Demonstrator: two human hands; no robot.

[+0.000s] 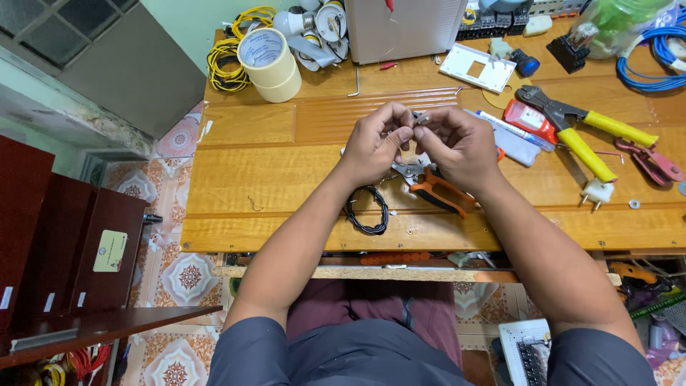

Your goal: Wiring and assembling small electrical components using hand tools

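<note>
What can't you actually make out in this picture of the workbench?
Head view only:
- The small metal part pinched between the left hand and right hand: too small and covered by the fingers to identify.
- The orange-handled pliers: the head sits under the right hand.
- The black wire coil: partly behind the left wrist.
- The blue cable: cut off by the right edge.

The small metal part (420, 119) pinched between the hands is mostly covered by fingertips and too small to make out. The orange-handled pliers (444, 190) lie partly under the right hand (459, 146), their jaws hidden. The blue cable (661, 61) runs off the right edge. The grey box (407, 28) and green container (618, 21) are cut by the top edge.
</note>
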